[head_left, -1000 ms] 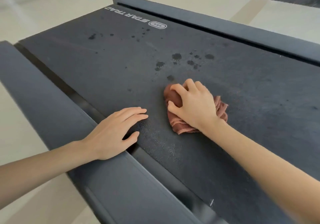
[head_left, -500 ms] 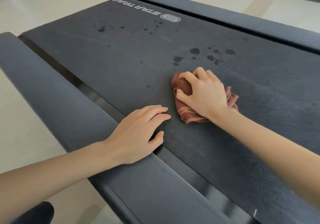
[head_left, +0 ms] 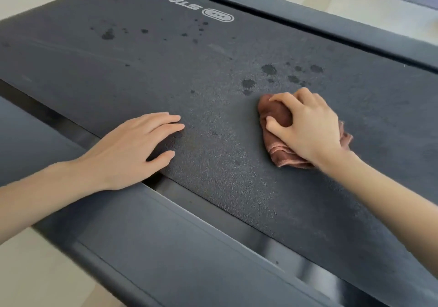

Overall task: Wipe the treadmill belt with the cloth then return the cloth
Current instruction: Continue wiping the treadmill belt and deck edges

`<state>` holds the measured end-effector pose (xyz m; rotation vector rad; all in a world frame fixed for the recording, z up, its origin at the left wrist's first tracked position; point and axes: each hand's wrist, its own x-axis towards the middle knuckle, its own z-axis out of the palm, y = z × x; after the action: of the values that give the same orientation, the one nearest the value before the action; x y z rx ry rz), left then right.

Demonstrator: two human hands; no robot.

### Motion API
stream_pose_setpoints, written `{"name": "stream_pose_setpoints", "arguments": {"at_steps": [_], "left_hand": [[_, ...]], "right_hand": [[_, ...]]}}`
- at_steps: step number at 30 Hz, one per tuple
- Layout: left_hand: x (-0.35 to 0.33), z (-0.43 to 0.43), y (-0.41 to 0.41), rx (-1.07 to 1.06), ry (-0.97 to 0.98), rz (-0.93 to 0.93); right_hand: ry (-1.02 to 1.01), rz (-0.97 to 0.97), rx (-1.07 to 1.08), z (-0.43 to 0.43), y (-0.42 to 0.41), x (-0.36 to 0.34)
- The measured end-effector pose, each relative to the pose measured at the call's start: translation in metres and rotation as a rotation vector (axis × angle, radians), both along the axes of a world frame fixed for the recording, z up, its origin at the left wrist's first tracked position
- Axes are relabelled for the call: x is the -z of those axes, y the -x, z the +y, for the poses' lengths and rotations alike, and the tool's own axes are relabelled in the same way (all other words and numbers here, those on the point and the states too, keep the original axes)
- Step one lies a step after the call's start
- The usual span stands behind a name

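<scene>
The right hand [head_left: 308, 126] grips a bunched brown cloth [head_left: 276, 112] and presses it on the belt [head_left: 166, 69], its curled fingers and palm hiding most of the cloth, so only the left end and a corner by the wrist show. The left hand [head_left: 132, 150] lies flat, holding nothing, with fingers on the belt and heel over the rail [head_left: 166, 247]. Dark spots [head_left: 269, 69] sit just beyond the cloth; both forearms run out of frame.

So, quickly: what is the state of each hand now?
Left hand: open, fingers straight, resting on the belt.
Right hand: closed, gripping the cloth.
</scene>
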<state>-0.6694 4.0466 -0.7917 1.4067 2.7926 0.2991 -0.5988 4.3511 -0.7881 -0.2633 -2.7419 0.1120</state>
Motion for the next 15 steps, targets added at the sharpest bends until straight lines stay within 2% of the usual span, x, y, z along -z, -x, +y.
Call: {"name": "stream_pose_setpoints", "arguments": {"at_steps": [5,9,11,15], "left_hand": [[0.000,-0.009,0.040,0.177,-0.011,-0.019],[0.007,-0.012,0.062,0.286,-0.069,-0.020],[0.011,-0.013,0.066,0.314,-0.109,-0.033],[0.015,-0.013,0.067,0.335,-0.192,-0.053]], "right_hand": [[0.003,-0.010,-0.271,-0.065,-0.011,-0.003],[-0.070,-0.143,-0.469,-0.041,-0.068,-0.010],[-0.111,-0.183,-0.332,-0.013,-0.088,-0.016],[0.089,-0.084,0.400,-0.013,-0.061,-0.018]]}}
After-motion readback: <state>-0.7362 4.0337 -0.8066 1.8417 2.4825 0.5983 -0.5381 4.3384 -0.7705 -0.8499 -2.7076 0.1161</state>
